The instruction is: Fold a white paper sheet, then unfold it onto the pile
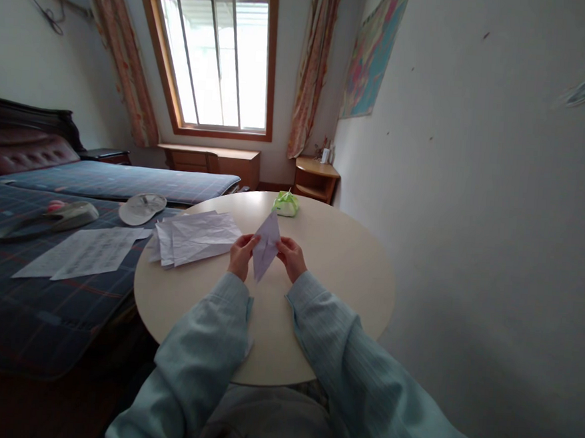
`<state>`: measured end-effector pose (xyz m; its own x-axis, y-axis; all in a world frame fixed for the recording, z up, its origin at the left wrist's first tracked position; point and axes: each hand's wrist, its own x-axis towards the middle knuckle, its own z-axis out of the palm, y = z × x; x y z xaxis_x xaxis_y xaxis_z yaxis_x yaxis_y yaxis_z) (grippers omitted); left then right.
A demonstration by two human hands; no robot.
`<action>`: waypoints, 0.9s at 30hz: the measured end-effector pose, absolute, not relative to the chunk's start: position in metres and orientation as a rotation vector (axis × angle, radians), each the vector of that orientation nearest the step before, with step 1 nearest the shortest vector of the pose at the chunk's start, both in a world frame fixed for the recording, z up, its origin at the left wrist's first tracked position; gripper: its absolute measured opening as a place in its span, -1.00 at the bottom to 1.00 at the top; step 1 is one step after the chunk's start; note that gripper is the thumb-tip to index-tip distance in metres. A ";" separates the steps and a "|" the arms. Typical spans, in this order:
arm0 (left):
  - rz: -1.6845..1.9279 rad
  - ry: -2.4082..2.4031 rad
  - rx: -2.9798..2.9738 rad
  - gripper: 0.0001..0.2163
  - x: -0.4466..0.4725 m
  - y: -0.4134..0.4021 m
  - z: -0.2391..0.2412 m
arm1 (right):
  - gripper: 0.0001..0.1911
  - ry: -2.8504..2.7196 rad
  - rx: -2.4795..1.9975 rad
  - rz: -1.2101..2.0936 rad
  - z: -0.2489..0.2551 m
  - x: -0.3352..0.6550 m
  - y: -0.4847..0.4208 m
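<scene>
A white sheet of paper folded into a diamond shape (266,247) is held up above the round table (349,270), one point towards the window and one towards me. My left hand (242,254) pinches its left corner between thumb and fingers. On the opposite side, my right hand (292,256) grips the right corner the same way. A crease runs down the middle of the folded paper. Just left of my left hand lies a stack of creased white paper sheets (204,236).
Behind the folded paper stands a green-and-white packet (286,205) near the table's far edge. The bed (89,325) borders the table on the left, with printed sheets (94,252) and a pale cap (141,208) on it. A wall (472,225) rises at the right.
</scene>
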<state>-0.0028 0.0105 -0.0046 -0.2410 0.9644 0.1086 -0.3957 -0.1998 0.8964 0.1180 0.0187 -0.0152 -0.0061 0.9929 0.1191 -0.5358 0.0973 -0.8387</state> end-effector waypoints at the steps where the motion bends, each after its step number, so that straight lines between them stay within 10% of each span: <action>1: 1.678 0.956 0.872 -0.63 -0.003 0.011 -0.006 | -0.74 -0.864 -0.686 1.371 -0.015 0.118 0.019; 27: 1.480 0.956 0.901 -0.82 0.001 0.020 -0.013 | -0.82 -0.876 -0.689 1.474 -0.020 0.118 0.021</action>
